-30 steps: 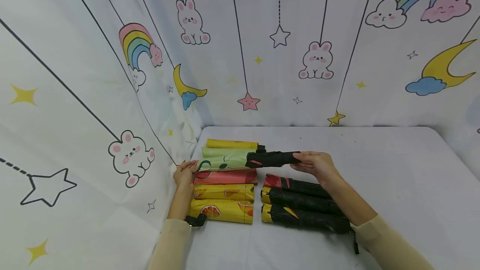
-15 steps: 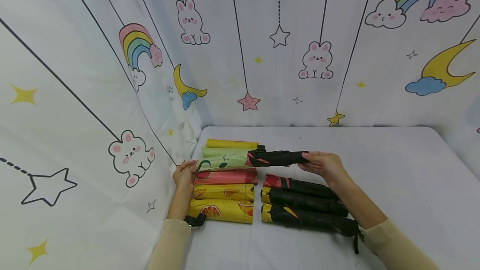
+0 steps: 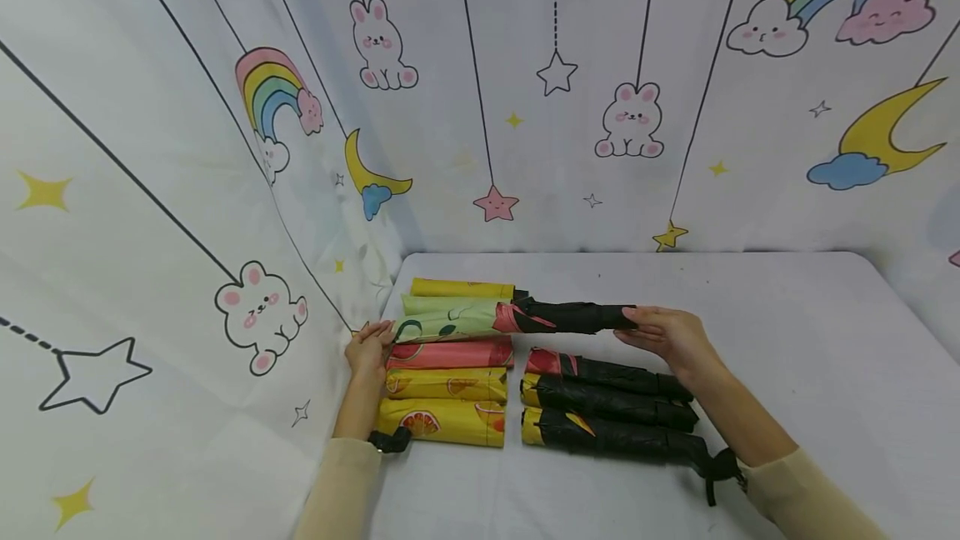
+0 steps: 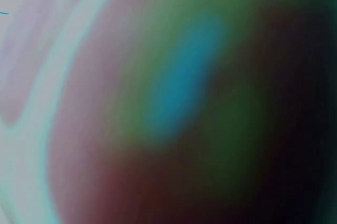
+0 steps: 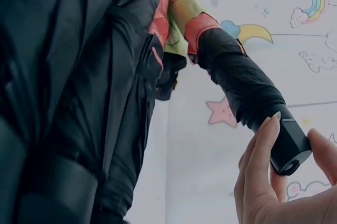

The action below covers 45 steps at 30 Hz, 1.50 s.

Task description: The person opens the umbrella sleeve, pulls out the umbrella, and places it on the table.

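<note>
My right hand (image 3: 671,344) pinches the black handle end of a folded umbrella (image 3: 570,317). In the right wrist view, fingers and thumb grip that handle (image 5: 292,145) from both sides. The umbrella lies sideways, partly inside a light green sleeve (image 3: 450,325) with a leaf print. Pinkish-red fabric shows at the sleeve's mouth. My left hand (image 3: 370,347) holds the sleeve's far left end, its thumb hidden. The left wrist view is too blurred for detail.
In front lie a red sleeve (image 3: 450,354) and two yellow fruit-print sleeves (image 3: 450,423). To their right are three bare black umbrellas (image 3: 615,436), one with a strap. Behind the green sleeve lie another light green one and a yellow one (image 3: 463,287). A printed curtain (image 3: 450,107) stands behind.
My right hand has moved right, drawing the black umbrella farther out of the green sleeve, so more red fabric shows. The left hand has stayed at the sleeve's end.
</note>
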Motion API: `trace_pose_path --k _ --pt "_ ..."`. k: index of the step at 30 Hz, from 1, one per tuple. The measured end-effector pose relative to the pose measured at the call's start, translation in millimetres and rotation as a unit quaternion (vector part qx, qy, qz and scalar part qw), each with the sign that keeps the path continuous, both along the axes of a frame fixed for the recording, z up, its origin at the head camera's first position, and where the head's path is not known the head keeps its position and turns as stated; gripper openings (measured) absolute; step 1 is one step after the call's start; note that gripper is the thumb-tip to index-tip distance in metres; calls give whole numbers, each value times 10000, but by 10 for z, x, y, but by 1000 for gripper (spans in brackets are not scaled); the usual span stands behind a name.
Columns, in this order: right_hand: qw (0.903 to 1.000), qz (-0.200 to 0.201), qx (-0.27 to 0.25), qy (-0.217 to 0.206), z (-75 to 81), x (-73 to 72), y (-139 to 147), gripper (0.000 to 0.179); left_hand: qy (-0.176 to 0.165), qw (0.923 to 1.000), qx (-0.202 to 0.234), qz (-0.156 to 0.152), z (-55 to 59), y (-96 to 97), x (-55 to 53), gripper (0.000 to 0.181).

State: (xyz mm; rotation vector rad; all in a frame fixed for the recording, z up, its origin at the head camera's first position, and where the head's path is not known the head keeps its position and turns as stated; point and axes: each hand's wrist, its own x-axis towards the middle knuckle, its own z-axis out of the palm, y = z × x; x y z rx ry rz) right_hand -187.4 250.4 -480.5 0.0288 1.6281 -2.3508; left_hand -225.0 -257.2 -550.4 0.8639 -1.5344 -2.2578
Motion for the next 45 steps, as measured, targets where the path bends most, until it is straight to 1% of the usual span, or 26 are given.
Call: trace_pose_path --k 5,10,14,17,21,24,31,35,37,42,43,45 --pt "10000 -16 -32 -31 -7 30 85 8 53 9999 55 67 10 5 -9 42" --pt "10000 -2 -71 -15 -42 64 194 12 4 10000 55 -13 28 -10 1 47" --pt "9999 -3 -150 25 -87 103 307 14 -69 9999 -22 -89 17 -19 7 42" --pt "9999 -14 -141 23 -106 138 386 16 -73 9999 -64 -102 16 -18 13 43" --pt "10000 -6 -55 -1 -122 179 474 17 -67 9999 -82 -107 32 -10 20 49" --pt "10000 20 9 1 -145 206 533 17 -51 9998 -126 -119 30 -5 21 47" --pt "9997 133 205 24 -245 260 645 20 -36 9998 -177 -116 19 -9 33 42" --pt "9996 117 238 -30 -326 277 699 21 -37 9998 -148 -123 19 -15 32 39" --pt "9995 110 276 -58 -370 282 733 21 -45 9998 -125 -139 18 -14 33 41" --pt "9982 124 586 -43 -473 279 815 19 -3 9997 -101 -219 20 -28 44 43" --pt "9973 110 720 -29 -491 280 827 20 0 9997 -106 -240 22 -33 47 43" --pt "9943 96 1059 -2 -522 283 847 28 34 9996 -98 -272 33 -38 53 43"
